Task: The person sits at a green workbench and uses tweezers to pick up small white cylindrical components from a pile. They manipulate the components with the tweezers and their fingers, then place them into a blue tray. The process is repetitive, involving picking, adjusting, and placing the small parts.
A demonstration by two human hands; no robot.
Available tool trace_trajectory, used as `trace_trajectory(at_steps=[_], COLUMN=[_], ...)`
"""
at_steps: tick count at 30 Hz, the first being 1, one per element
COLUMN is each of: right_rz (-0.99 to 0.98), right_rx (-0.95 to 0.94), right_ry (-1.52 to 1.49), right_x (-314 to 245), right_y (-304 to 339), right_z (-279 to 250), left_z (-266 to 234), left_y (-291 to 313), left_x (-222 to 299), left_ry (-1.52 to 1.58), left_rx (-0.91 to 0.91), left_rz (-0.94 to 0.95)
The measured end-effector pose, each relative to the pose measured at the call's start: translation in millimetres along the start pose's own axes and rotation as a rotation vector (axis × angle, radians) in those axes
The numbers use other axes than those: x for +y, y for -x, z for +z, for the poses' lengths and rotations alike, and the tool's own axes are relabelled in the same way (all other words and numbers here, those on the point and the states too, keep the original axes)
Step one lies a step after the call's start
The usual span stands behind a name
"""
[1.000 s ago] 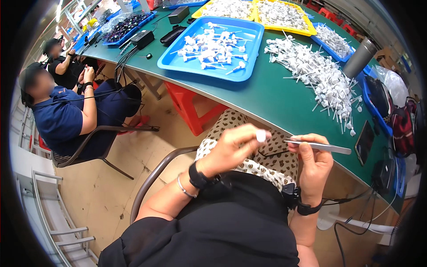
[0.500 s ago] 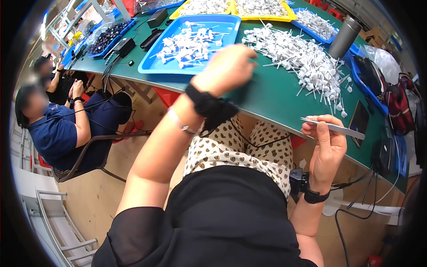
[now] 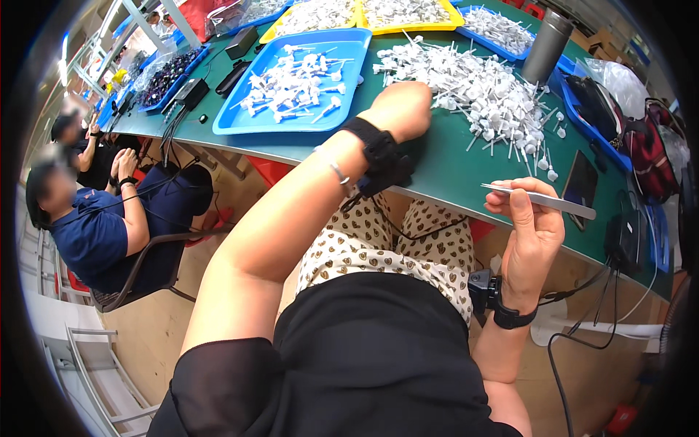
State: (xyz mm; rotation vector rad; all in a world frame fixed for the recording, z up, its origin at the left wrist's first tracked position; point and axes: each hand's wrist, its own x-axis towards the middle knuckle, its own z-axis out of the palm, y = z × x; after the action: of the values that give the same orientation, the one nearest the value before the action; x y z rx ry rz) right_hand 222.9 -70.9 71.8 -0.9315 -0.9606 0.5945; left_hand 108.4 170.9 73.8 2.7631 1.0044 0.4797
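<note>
Tweezers (image 3: 561,203) sit in the right hand (image 3: 531,229), whose grip pinches them between thumb and fingers, tips aimed left, over the near edge of the green bench (image 3: 451,156) toward its right end. The left hand (image 3: 403,111) reaches across that same edge to the near left border of a pile (image 3: 473,95) of white parts, each a thin stem with a wider head; its fingers are turned away, so I cannot tell whether its grip is spread or pressed together, or on what. A black strap (image 3: 375,146) circles the left wrist, with a bracelet (image 3: 339,175) below it, and another strap (image 3: 513,317) the right wrist. Left of the pile, close to the bench's near edge, lies a blue tray (image 3: 240,122) with more white parts scattered mostly toward its middle. Yellow trays (image 3: 415,29) full of pale parts stand behind it, toward the far edge. A grey flask (image 3: 547,47) stands upright behind the pile's right side. A phone (image 3: 580,178) lies near the bench's near edge, just beyond the back end of the tweezers, and a plaid bag (image 3: 650,153) is at the bench's right edge. Left of the blue tray are a black case (image 3: 233,76) and a dark box (image 3: 191,92), its cables falling over the near edge. Farther left, a co-worker (image 3: 102,226) sits with both hands together.
</note>
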Motion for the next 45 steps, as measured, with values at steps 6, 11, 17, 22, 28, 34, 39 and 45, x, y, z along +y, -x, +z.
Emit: trace_trajectory(at_steps=[6, 11, 17, 22, 28, 34, 39, 45], right_rz=[0.031, 0.051, 0.120, 0.146, 0.170, 0.113, 0.086, 0.137], right_rx=[-0.001, -0.019, -0.088, -0.169, -0.251, -0.304, -0.320, -0.202], right_ry=[-0.004, -0.016, -0.097, -0.104, -0.002, 0.119, 0.128, 0.072], right_x=[1.1, 5.0, 12.2, 20.7, 22.7, 27.5, 28.9, 27.8], right_y=[0.1, 4.0, 13.0, 23.2, 30.8, 34.0, 34.3, 28.8], right_z=[2.3, 8.8, 24.2, 37.6, 47.9, 49.9, 50.5, 46.1], left_z=[-22.5, -32.4, -8.9, 14.3, 22.6, 31.8, 33.4, 22.4], left_y=[43.6, 86.9, 164.6, 201.5, 210.3, 212.8, 213.1, 206.2], left_x=[-1.2, 16.6, 43.5, 55.0, 50.8, 47.5, 47.4, 38.5], left_ry=[0.703, 1.100, 0.956, 1.133, 1.070, 0.959, 0.951, 1.427], left_rx=[-0.136, -0.130, 0.061, 0.090, 0.189, 0.235, 0.211, -0.131], left_rz=[-0.261, -0.291, -0.089, -0.197, -0.148, -0.038, -0.037, -0.470])
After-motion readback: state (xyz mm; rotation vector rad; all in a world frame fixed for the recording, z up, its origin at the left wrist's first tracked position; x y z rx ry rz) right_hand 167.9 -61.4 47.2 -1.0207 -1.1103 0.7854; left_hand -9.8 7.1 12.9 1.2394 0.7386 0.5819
